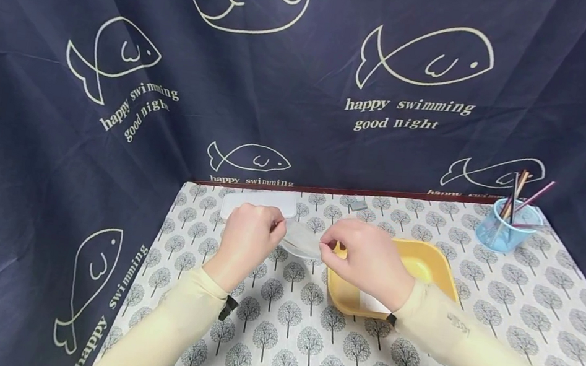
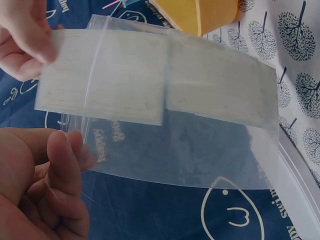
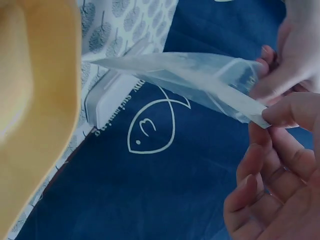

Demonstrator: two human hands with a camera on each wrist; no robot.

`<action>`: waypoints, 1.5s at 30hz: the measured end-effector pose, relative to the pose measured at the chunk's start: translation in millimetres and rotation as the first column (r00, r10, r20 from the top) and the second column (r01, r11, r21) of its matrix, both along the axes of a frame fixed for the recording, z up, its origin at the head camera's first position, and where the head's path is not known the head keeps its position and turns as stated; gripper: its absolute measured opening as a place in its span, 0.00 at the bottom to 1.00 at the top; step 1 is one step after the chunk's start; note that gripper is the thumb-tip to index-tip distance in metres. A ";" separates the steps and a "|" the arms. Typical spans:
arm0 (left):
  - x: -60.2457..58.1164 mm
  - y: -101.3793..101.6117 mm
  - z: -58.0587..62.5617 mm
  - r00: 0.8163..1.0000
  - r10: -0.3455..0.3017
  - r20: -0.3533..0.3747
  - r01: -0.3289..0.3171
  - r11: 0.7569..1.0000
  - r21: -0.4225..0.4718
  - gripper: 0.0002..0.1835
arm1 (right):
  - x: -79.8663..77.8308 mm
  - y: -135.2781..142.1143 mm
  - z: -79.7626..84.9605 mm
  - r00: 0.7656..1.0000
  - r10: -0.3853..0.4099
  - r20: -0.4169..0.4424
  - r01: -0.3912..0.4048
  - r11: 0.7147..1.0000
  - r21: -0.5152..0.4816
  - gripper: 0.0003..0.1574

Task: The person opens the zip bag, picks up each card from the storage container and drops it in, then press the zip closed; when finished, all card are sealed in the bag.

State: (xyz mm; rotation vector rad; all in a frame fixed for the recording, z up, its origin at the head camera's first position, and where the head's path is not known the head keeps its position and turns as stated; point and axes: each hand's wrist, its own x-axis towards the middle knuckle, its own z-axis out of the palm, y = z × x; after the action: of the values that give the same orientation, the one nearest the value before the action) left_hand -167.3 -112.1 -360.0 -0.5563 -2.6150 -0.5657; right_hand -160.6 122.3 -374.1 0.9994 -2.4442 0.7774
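Observation:
A clear plastic bag (image 2: 170, 155) hangs between my two hands above the table. My left hand (image 1: 248, 236) pinches the bag near its mouth, between thumb and fingers. One white card (image 2: 220, 80) lies inside the bag, towards the far end. With thumb and fingertips, my right hand (image 1: 366, 259) pinches the outer edge of a second pale, rectangular card (image 2: 112, 75). That card is partly inside the bag, and its held end sticks out past the mouth.
Below my right hand stands a yellow basin (image 1: 335, 289) with something white (image 1: 371, 305) in it. A white flat case (image 1: 260, 197) lies behind my left hand. Farther back are a small grey block (image 1: 358, 205) and a blue cup (image 1: 502, 236) of pens.

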 end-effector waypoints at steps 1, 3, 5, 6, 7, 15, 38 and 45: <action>0.1 0.0 -0.3 1.000 0.000 -0.002 0.000 1.000 -0.001 0.09 | -0.4 -1.4 -1.8 1.000 -0.002 0.006 0.002 1.000 0.012 0.04; 0.3 -0.1 -0.8 1.000 0.001 -0.010 -0.001 1.000 -0.004 0.08 | -1.2 -3.7 -4.9 1.000 -0.009 0.007 0.009 0.999 0.034 0.03; 0.2 0.0 -1.1 1.000 0.001 -0.017 -0.001 1.000 -0.004 0.08 | -2.1 -5.7 -6.4 1.000 -0.015 0.006 0.014 0.999 0.053 0.03; 0.1 -0.1 -1.5 1.000 0.002 -0.020 -0.002 1.000 -0.005 0.08 | -2.5 -6.4 -6.9 1.000 -0.017 0.011 0.017 0.998 0.060 0.03; 0.0 0.0 -1.8 1.000 0.002 -0.021 -0.002 1.000 -0.006 0.08 | -3.0 -7.0 -7.3 1.000 -0.024 0.016 0.023 0.997 0.069 0.03; 2.4 1.2 0.1 1.000 0.000 0.001 0.000 1.000 -0.004 0.08 | -6.7 -11.3 -10.8 0.991 -0.046 0.123 0.029 0.990 0.139 0.04; 4.8 9.3 4.5 0.998 -0.040 -0.048 0.040 0.999 0.005 0.09 | -19.8 -43.1 -14.4 0.998 -0.052 -0.031 0.060 0.948 0.313 0.08; 5.9 8.9 5.5 0.998 -0.038 -0.058 0.039 0.999 0.000 0.09 | -19.6 -47.3 -15.5 0.996 -0.087 -0.034 0.093 0.936 0.340 0.10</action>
State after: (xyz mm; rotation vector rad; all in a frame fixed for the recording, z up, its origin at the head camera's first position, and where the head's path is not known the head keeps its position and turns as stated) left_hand -161.4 -103.2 -354.5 -0.6147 -2.5542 -0.5551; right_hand -180.2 75.1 -389.6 0.9957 -2.6437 0.3153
